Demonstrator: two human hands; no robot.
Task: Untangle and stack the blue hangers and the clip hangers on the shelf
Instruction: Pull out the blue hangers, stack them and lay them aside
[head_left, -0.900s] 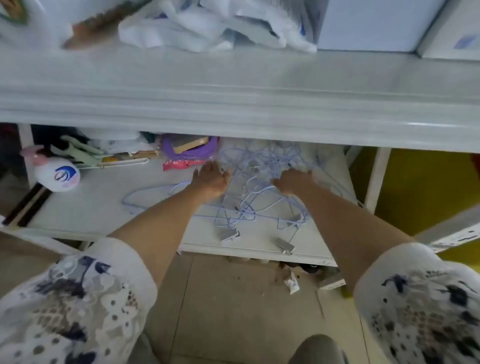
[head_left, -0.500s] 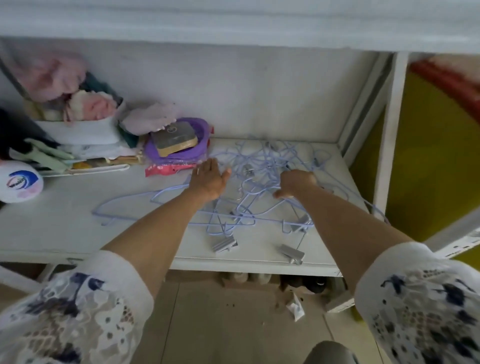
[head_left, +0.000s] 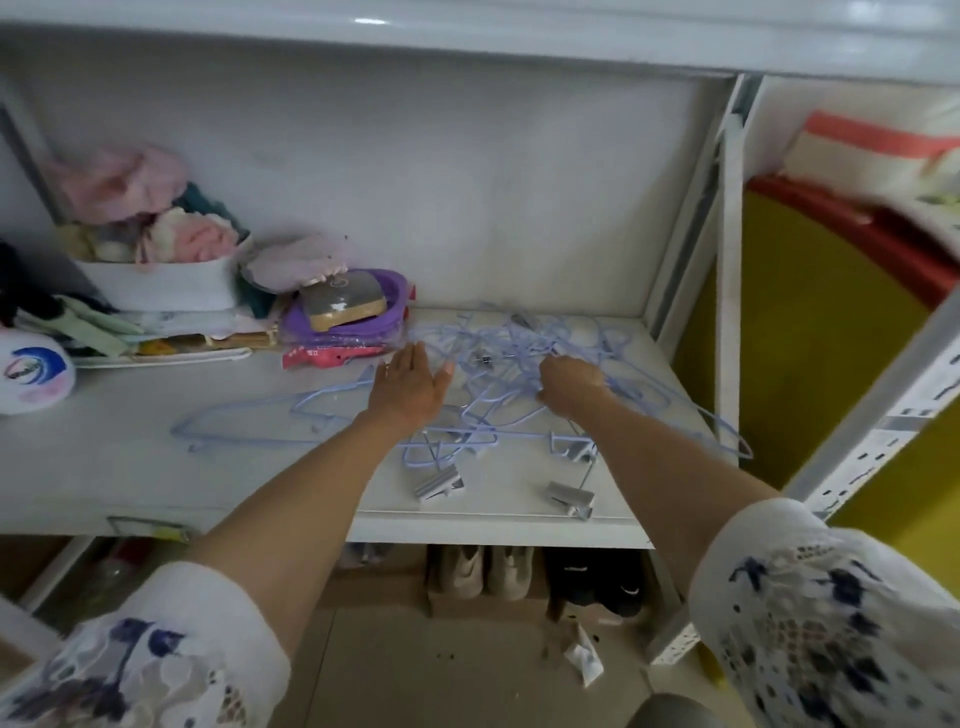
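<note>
A tangle of thin light-blue wire hangers (head_left: 519, 358) covers the right half of the white shelf (head_left: 130, 467). One blue hanger (head_left: 260, 421) lies apart to the left. Silver clips of the clip hangers (head_left: 439, 483) (head_left: 569, 496) lie near the front edge. My left hand (head_left: 410, 387) rests flat, fingers apart, at the tangle's left edge and holds nothing. My right hand (head_left: 569, 387) is curled into the middle of the tangle, its fingers closed around blue wires.
A purple tub (head_left: 348, 306) with a box in it, a red packet (head_left: 332, 356), a white bin of cloths (head_left: 161, 280) and a round white bottle (head_left: 31, 371) crowd the shelf's left back. Shoes (head_left: 488, 571) stand below. A white upright post (head_left: 727, 260) bounds the right side.
The view has dropped from the upper shelf's edge into the shelf bay. Both hands stay at the tangle; the left hand has flattened with its fingers spread.
</note>
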